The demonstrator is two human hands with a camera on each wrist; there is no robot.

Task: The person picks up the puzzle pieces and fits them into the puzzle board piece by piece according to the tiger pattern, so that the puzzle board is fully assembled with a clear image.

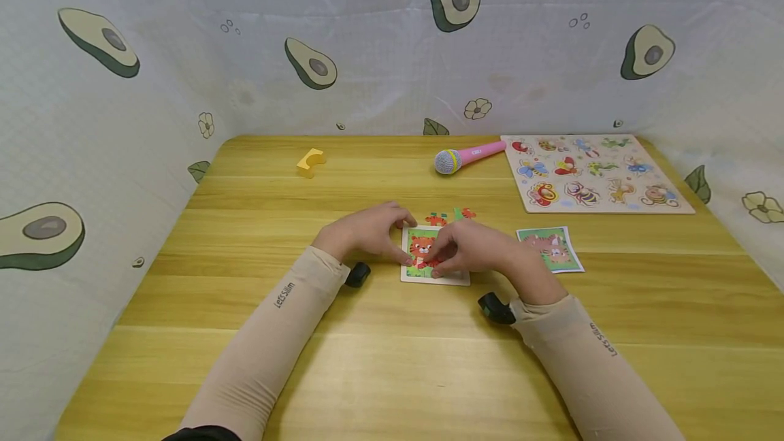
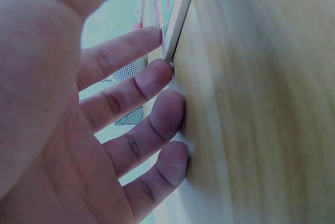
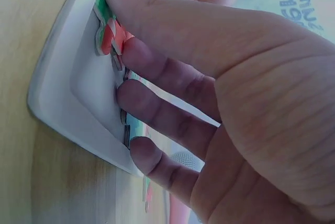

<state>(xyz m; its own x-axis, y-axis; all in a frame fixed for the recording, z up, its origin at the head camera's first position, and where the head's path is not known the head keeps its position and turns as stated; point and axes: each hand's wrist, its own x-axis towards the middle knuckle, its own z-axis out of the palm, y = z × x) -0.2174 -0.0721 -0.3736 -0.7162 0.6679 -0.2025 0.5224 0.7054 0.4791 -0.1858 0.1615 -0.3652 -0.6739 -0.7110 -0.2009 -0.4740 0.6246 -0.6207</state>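
A small white-rimmed puzzle board (image 1: 453,282) lies on the table, with a red tiger picture (image 1: 421,246) on green partly filling it. My left hand (image 1: 373,231) touches the board's left side, its thumb low and its fingers by the upper corner. In the left wrist view, the fingertips (image 2: 156,72) rest against the board's edge and the tabletop. My right hand (image 1: 474,245) pinches a green and red puzzle piece (image 3: 106,34) between thumb and index finger, over the board. Bare white board shows beside that piece. Loose puzzle pieces (image 1: 437,220) lie just behind the board.
A picture card (image 1: 554,250) of a pink animal lies right of my right hand. Farther back are a pink toy microphone (image 1: 468,155) and a large insect puzzle board (image 1: 597,175). A yellow arched block (image 1: 311,162) sits at the back left. A printed cloth (image 1: 380,39) hangs behind the table.
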